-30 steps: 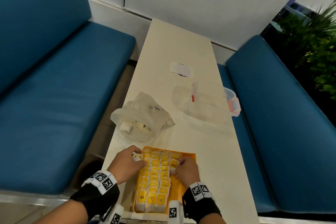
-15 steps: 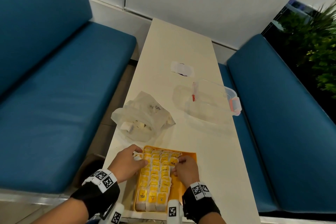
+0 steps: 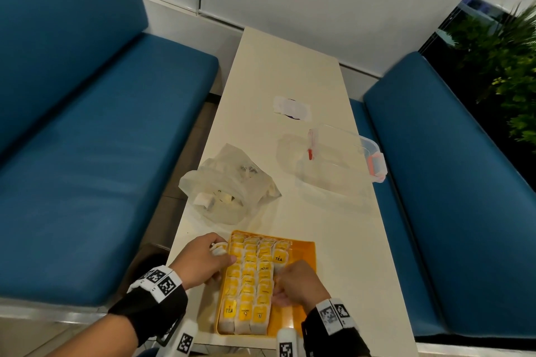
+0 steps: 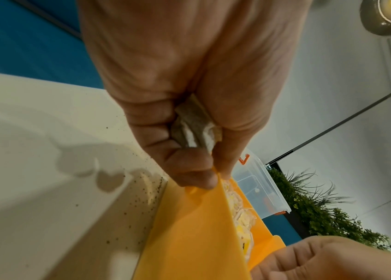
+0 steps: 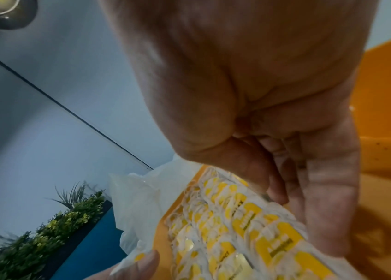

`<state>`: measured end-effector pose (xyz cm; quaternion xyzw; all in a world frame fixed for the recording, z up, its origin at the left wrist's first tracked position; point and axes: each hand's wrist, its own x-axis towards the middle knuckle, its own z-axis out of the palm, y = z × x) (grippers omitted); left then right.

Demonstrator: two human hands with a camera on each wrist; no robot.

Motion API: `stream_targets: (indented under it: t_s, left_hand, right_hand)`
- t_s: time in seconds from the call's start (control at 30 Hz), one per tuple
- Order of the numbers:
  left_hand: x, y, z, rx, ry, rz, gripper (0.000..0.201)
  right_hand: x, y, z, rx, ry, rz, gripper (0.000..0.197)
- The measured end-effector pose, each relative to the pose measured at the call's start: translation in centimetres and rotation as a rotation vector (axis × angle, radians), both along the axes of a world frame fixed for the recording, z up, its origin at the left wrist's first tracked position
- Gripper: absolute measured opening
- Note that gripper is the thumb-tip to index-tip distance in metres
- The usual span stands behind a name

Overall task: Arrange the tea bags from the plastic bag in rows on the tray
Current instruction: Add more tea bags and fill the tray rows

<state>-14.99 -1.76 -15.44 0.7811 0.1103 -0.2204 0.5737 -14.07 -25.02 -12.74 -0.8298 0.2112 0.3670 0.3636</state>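
An orange tray [image 3: 303, 252] lies at the near end of the table, with yellow-labelled tea bags [image 3: 248, 281] packed in three full rows and a fourth begun. My left hand [image 3: 216, 252] is at the tray's left rim. It grips a few spare tea bags [image 4: 194, 130] in its palm while thumb and forefinger pinch the tray rim [image 4: 223, 191]. My right hand [image 3: 278, 284] is curled over the fourth row, and its thumb and forefinger pinch a tea bag [image 5: 259, 206] there. The plastic bag [image 3: 229, 182] with more tea bags lies beyond the tray.
A clear lidded container [image 3: 333, 165] with red clips stands at the right table edge. A white sticker [image 3: 291, 106] lies farther back. Blue bench seats [image 3: 101, 168] flank the narrow table, and a green plant [image 3: 504, 61] is at the far right.
My right hand has let go of the bag marked TEA at the far end of the fourth row and drawn back toward me along the tray. My left hand has stayed at the rim.
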Motion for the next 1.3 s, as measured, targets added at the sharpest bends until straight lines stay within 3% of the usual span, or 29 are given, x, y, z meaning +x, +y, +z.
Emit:
stream_targets:
  t_s: [0.23, 0.33, 0.47, 0.57, 0.7, 0.93, 1.3]
  left_hand:
    - [-0.2, 0.8, 1.2, -0.053, -0.016, 0.019, 0.032]
    - [-0.2, 1.2, 2.8, -0.136, -0.050, -0.026, 0.033]
    - [0.0, 0.6, 5.1, -0.337, -0.012, -0.182, 0.047]
    - [0.4, -0.5, 6.3, -0.453, 0.009, -0.245, 0.057]
    - [0.6, -1.1, 6.7, -0.533, 0.020, -0.271, 0.064]
    - [0.8, -0.8, 6.6, -0.688, 0.084, -0.306, 0.056]
    - [1.1, -0.5, 6.4, -0.750, 0.118, -0.345, 0.056]
  right_hand:
    - [-0.2, 0.3, 1.7, 0.041, -0.015, 0.064, 0.022]
    - [0.1, 0.2, 2.9, -0.082, -0.295, 0.163, 0.016]
    - [0.6, 1.7, 5.9, 0.145, -0.516, 0.248, 0.015]
    - [0.9, 3.2, 7.5, 0.265, -0.519, 0.291, 0.016]
    - [1.1, 3.5, 7.7, 0.370, -0.518, 0.199, 0.014]
    - [1.2, 3.0, 8.2, 0.503, -0.521, 0.151, 0.010]
    - [2.4, 2.6, 8.6, 0.468, -0.507, 0.118, 0.011]
